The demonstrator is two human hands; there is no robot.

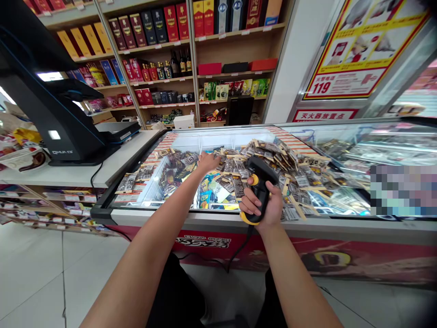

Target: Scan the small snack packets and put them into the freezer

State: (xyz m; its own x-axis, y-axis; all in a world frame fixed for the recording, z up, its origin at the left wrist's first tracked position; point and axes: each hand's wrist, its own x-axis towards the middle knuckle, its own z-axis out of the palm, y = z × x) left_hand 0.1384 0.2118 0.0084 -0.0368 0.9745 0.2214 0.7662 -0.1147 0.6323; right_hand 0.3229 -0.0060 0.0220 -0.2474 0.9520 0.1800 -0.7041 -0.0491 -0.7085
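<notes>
My right hand is wrapped round the grip of a black and yellow barcode scanner, its head pointing away from me over the front edge of the freezer. A cable hangs down from its grip. Farther forward and to the left, my left hand reaches over the freezer and rests among small flat snack packets, its fingers partly spread. I cannot see anything held in it. More packets are heaped in a pile beyond the scanner, some with pale strips along their edges.
The glass-topped chest freezer runs across in front of me, with blue and yellow packs inside. A black checkout terminal stands on the white counter at left. Shelves with boxes and bottles line the back. The scanner cable loops low.
</notes>
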